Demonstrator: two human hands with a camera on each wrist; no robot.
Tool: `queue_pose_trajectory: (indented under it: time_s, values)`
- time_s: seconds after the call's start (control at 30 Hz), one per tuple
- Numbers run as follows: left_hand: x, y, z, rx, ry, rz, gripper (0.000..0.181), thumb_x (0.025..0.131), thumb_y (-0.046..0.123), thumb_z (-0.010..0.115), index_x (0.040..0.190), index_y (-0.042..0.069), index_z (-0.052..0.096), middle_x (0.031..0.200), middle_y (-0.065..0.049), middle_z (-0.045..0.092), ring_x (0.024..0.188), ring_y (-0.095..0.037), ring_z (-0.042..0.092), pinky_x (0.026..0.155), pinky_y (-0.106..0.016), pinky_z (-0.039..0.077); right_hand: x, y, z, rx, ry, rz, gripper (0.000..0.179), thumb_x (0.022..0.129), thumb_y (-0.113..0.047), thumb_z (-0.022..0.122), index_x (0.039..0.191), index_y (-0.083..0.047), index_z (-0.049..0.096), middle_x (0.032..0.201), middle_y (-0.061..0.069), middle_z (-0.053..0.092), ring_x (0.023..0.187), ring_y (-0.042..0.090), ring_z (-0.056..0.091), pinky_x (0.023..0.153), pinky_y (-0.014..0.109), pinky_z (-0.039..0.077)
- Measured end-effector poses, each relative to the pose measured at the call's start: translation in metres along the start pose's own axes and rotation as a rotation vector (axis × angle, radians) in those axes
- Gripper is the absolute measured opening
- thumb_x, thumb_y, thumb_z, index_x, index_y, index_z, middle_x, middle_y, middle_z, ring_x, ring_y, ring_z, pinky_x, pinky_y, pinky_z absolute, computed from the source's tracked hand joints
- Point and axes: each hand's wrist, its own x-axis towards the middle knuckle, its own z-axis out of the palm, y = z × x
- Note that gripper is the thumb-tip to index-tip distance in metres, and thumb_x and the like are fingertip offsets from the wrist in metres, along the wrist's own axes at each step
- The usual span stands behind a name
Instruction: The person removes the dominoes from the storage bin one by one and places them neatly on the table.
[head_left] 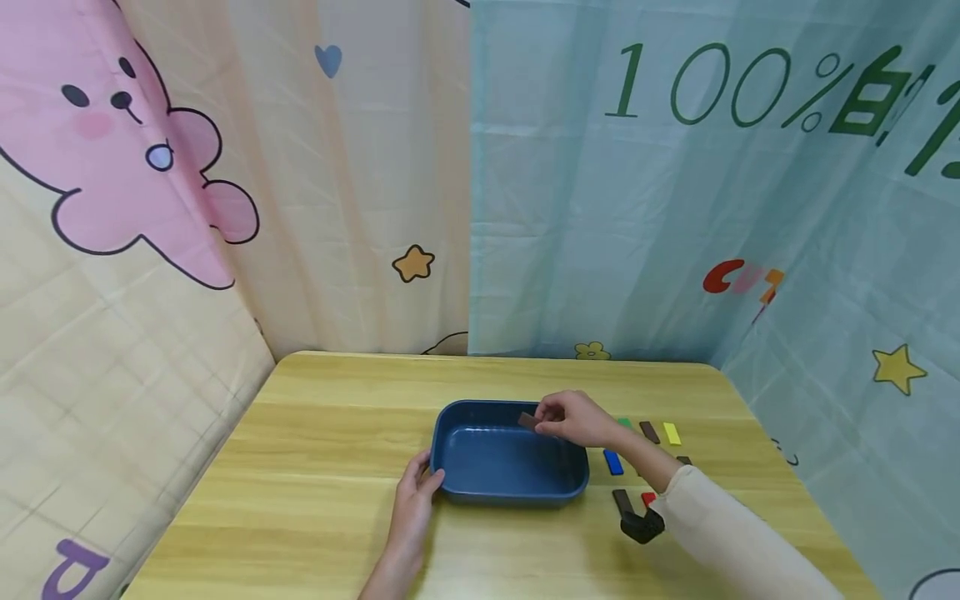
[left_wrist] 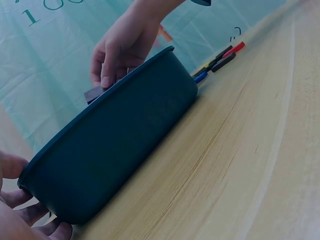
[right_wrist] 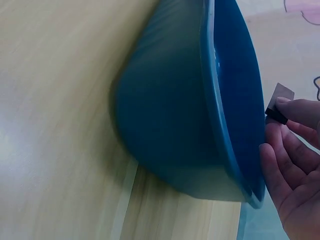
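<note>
A dark blue rectangular plastic tub (head_left: 510,498) stands on the wooden table, open side up. My left hand (head_left: 411,510) grips its left end, the thumb at the rim and the fingers against the outer wall. Over the tub's far right part, my right hand (head_left: 576,418) pinches a small flat dark brown block (head_left: 527,421) between thumb and fingers. In the right wrist view the brown block (right_wrist: 281,100) shows above the rim, one corner pointing up. The left wrist view has the tub (left_wrist: 120,135) side-on, with the right hand (left_wrist: 127,47) behind its rim.
Right of the tub lie several flat blocks, among them a blue block (head_left: 613,462), a yellow block (head_left: 671,433), a red block (head_left: 648,498) and dark brown ones. My right forearm passes over some. A black object (head_left: 642,527) shows beside the sleeve. Printed curtains (head_left: 360,208) enclose the table.
</note>
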Motion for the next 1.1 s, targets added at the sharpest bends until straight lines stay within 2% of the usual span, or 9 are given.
queue_pose_trajectory:
  time_s: [0.37,0.67,0.93,1.1]
  values:
    - [0.0,-0.001,0.002,-0.008,-0.01,0.007,0.048,0.107,0.004,0.049,0.15,-0.011,0.037,0.155,-0.033,0.036,0.14,-0.047,0.041,0.117,-0.056,0.032,-0.022,0.007,-0.012,0.048,0.015,0.035,0.005,0.098,-0.012,0.073,0.097,-0.007,0.072,0.088,0.008,0.073,0.08,0.031,0.069,0.069,0.029,0.056]
    - [-0.002,0.0,0.001,0.002,-0.013,0.015,0.046,0.107,0.004,0.049,0.149,-0.011,0.038,0.153,-0.033,0.039,0.138,-0.045,0.044,0.116,-0.053,0.036,-0.037,0.013,-0.02,0.037,0.025,0.068,0.004,0.099,-0.013,0.072,0.098,-0.009,0.072,0.086,0.0,0.071,0.078,0.027,0.068,0.068,0.029,0.056]
    - [-0.001,0.001,0.001,0.007,-0.012,0.01,0.048,0.107,0.004,0.049,0.15,-0.012,0.037,0.154,-0.034,0.038,0.139,-0.046,0.043,0.115,-0.054,0.036,-0.05,0.014,-0.028,0.101,0.038,0.133,0.008,0.099,-0.012,0.072,0.102,-0.005,0.071,0.088,0.003,0.071,0.083,0.037,0.07,0.07,0.031,0.059]
    - [-0.001,0.002,0.001,0.004,-0.011,0.009,0.047,0.107,0.004,0.048,0.15,-0.011,0.037,0.154,-0.033,0.038,0.139,-0.046,0.043,0.116,-0.055,0.035,-0.056,0.017,-0.031,0.125,0.04,0.147,0.009,0.099,-0.012,0.072,0.103,-0.003,0.071,0.09,0.011,0.072,0.084,0.042,0.069,0.07,0.031,0.059]
